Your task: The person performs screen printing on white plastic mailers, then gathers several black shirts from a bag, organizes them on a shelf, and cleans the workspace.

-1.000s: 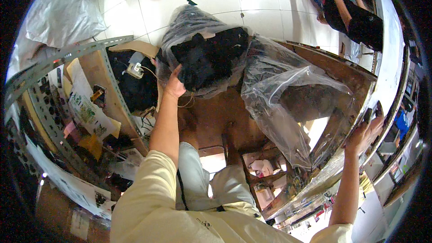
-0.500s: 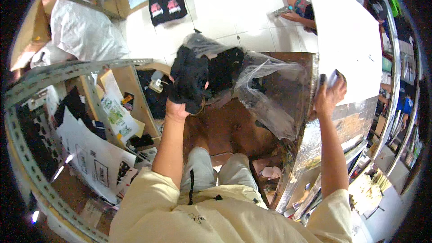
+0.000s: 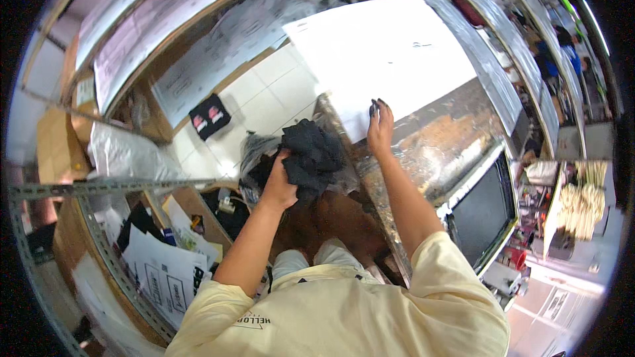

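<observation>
Moved nearer the scuffed brown wooden table (image 3: 433,135), crumpled black cloth (image 3: 314,155) hangs beside its edge, bunched in the closed left hand (image 3: 280,186). Probably light and limp, it suits gripping by gathered folds. The outstretched right hand (image 3: 380,133) curls loosely over flat white sheeting (image 3: 397,46), its hold unclear.

Overexposed white sheet (image 3: 390,53), dark-rimmed distortion

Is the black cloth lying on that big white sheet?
No, the left hand holds the bunched black cloth apart from the white sheet.
</observation>
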